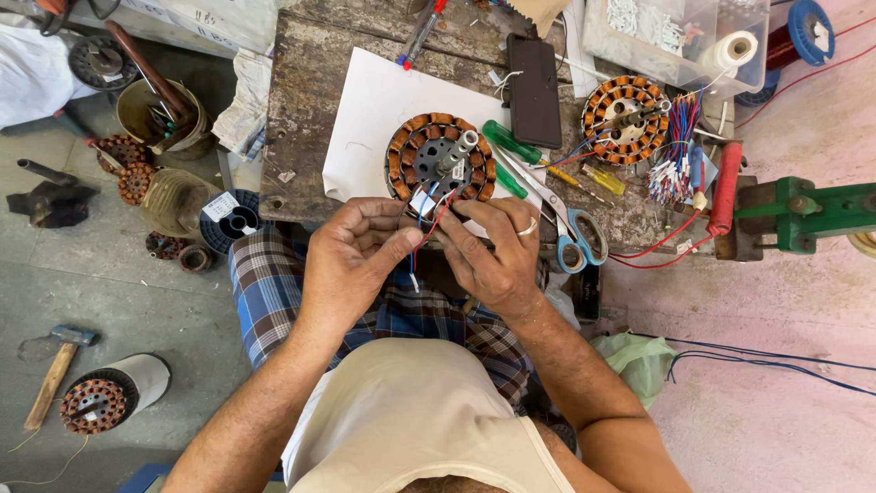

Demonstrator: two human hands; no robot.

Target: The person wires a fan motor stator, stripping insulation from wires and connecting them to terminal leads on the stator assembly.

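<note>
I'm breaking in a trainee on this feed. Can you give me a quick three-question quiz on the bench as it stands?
1. True or false: the left hand and right hand both pinch the wires coming off the stator on the white paper.
2. Which tool lies just right of the right hand? A) hammer B) scissors C) pliers
3. What lies on the floor at far left, beside a wound stator in a white sleeve?

Key
1. True.
2. B, the blue-handled scissors.
3. A hammer with a wooden handle.
</note>
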